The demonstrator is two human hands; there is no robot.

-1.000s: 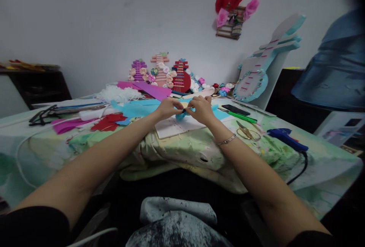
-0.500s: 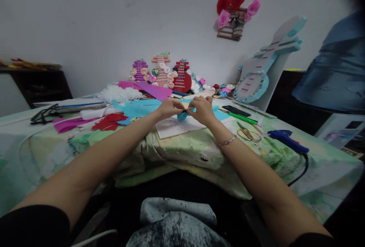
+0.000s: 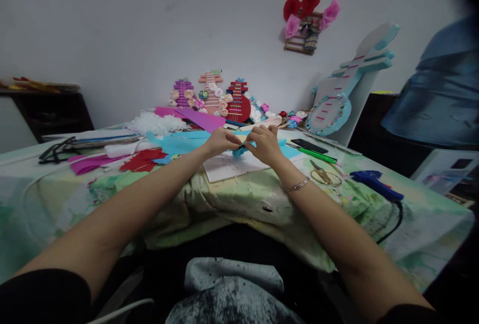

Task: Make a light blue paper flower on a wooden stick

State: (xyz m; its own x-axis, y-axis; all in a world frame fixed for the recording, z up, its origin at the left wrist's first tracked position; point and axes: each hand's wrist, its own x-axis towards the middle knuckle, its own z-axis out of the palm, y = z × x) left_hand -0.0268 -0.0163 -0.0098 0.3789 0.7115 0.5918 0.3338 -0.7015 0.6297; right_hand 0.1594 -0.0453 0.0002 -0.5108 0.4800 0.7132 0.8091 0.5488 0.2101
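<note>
A small piece of blue crepe paper, gathered and crumpled, is held between my two hands above a white board. My left hand pinches its upper left edge between thumb and fingers. From the other side my right hand, with a bracelet at the wrist, pinches it too, the fingertips of both hands nearly meeting. Fine detail at the fingertips is too small to make out. Larger light blue sheets lie behind and beside the board.
To the right lie gold-handled scissors, a green cutter, a black phone and a blue glue gun with its cord. Red scraps lie left. Small decorated instrument models stand behind. A person in denim is at right.
My fingers have shifted slightly on the blue paper, and its upper edge now lies differently between them. Both arms stay almost in place; the view has moved a little.
</note>
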